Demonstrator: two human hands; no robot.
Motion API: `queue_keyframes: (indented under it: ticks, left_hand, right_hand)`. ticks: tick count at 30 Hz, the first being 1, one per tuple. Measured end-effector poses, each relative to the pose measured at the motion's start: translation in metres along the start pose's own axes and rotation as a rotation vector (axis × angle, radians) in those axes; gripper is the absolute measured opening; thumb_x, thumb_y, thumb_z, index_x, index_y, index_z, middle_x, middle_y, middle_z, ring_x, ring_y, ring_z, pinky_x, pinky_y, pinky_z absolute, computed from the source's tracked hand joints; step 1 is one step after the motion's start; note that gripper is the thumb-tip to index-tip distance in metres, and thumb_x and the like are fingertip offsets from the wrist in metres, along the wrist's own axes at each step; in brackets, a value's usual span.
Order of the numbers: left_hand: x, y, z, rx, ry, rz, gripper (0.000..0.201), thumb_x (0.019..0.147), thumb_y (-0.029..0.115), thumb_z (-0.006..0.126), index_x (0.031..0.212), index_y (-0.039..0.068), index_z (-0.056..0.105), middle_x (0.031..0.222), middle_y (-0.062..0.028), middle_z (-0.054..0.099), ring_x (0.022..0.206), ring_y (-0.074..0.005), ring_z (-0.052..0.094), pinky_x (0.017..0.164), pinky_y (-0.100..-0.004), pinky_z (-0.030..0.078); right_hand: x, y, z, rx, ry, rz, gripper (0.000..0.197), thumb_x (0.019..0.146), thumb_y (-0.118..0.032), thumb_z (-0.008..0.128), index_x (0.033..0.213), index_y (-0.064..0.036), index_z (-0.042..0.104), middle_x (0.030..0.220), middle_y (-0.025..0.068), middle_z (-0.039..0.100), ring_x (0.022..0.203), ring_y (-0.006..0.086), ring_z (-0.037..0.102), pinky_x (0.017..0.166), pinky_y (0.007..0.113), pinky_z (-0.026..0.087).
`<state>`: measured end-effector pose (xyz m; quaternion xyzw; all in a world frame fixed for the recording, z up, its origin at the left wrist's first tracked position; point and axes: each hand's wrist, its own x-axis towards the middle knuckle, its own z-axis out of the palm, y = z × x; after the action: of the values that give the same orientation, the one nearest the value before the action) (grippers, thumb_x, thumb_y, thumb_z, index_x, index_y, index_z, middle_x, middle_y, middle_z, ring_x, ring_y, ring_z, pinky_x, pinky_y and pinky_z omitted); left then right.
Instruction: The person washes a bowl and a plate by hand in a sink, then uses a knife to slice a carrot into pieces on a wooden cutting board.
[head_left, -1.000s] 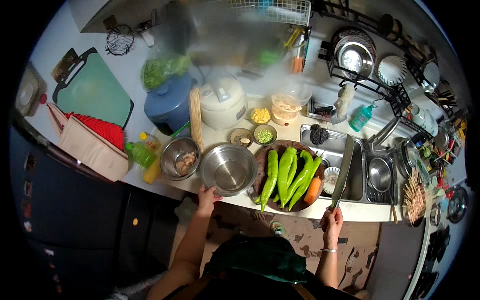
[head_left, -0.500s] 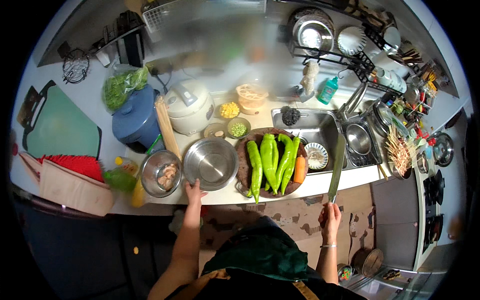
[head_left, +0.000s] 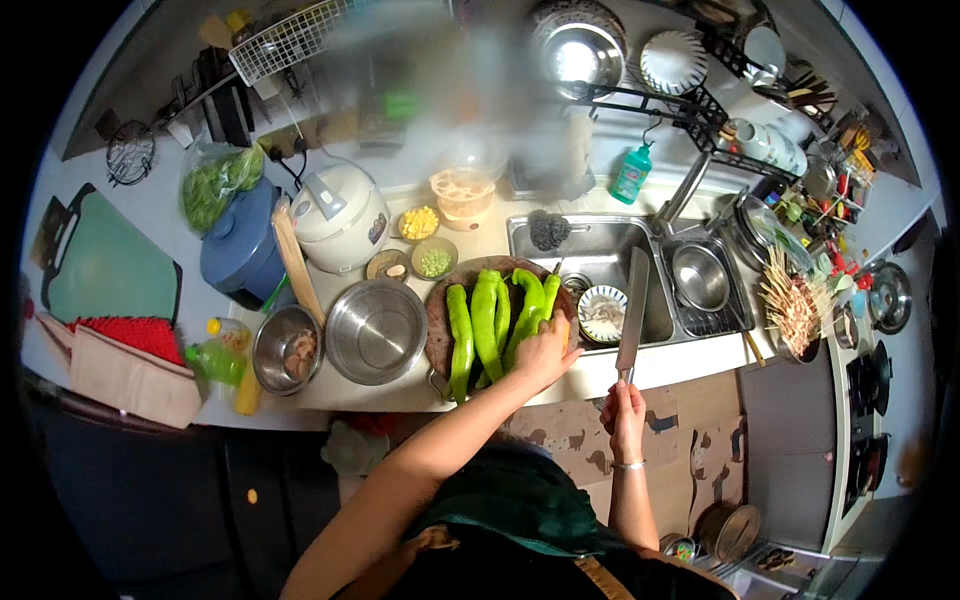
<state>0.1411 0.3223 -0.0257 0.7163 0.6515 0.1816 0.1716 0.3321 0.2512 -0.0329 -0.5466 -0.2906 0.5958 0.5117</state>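
My right hand [head_left: 625, 418] is closed round the handle of a large knife [head_left: 634, 312], whose long broad blade points up and away in front of the sink. My left hand [head_left: 543, 358] is closed over a carrot [head_left: 571, 329] at the right side of a round brown cutting board [head_left: 438, 325]; hand and fingers cover most of the carrot. Several long green peppers [head_left: 486, 318] lie side by side on the board, left of that hand. An open steel bowl [head_left: 377, 332] stands next to the board.
A smaller steel bowl [head_left: 288, 349] holds pale pieces. Small bowls hold yellow cubes [head_left: 418, 223] and green bits [head_left: 434, 258]. Behind stand a rice cooker [head_left: 340, 215] and a blue pot [head_left: 243, 240]. The steel sink [head_left: 655, 300] with a striped bowl [head_left: 603, 313] is at right.
My left hand has left the steel bowl and moved right across the board onto the carrot. The knife stays upright in my right hand. The whole view has shifted a little.
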Motion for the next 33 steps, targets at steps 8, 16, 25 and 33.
queue_keyframes:
  ticks: [8,16,25,33]
  left_hand:
    - [0.042,-0.016,0.064,-0.017,-0.068,-0.173,0.071,0.070,0.027,0.077,0.123,-0.007,0.042,0.106,-0.0250,0.056,0.075,-0.0327,0.068,0.064,-0.0387,0.057]
    - [-0.023,-0.079,-0.004,-0.799,0.356,-0.284,0.038,0.073,0.024,0.074,0.104,0.004,0.064,0.088,-0.0069,0.065,0.076,-0.0198,0.063,0.069,-0.0338,0.052]
    - [-0.026,-0.162,-0.026,-1.455,0.188,-0.667,0.040,0.079,0.030,0.071,0.110,0.008,0.059,0.092,-0.0041,0.061,0.079,-0.0159,0.061,0.069,-0.0329,0.050]
    - [-0.012,-0.161,-0.011,-1.646,-0.098,-0.516,0.038,0.079,0.023,0.069,0.112,0.008,0.059,0.096,-0.0038,0.061,0.084,-0.0163,0.062,0.072,-0.0328,0.052]
  right_hand:
    - [-0.006,-0.001,-0.050,-0.026,0.043,0.055,0.029,0.098,-0.027,0.057,0.076,-0.0122,0.046,0.057,-0.0040,0.044,0.040,0.0063,0.037,0.036,0.022,0.028]
    - [0.021,0.029,-0.043,-0.031,-0.160,0.020,0.021,0.095,-0.017,0.060,0.107,0.0004,0.059,0.098,0.0124,0.068,0.083,0.0203,0.067,0.072,0.035,0.056]
    - [0.104,0.033,0.093,-0.257,-0.431,0.051,0.016,0.093,-0.020,0.066,0.087,-0.0090,0.056,0.072,-0.0094,0.048,0.067,0.0017,0.042,0.058,0.021,0.036]
    - [0.089,0.062,0.135,-0.163,-0.480,-0.039,0.014,0.093,-0.015,0.066,0.100,-0.0070,0.057,0.086,-0.0024,0.061,0.075,0.0058,0.056,0.067,0.024,0.047]
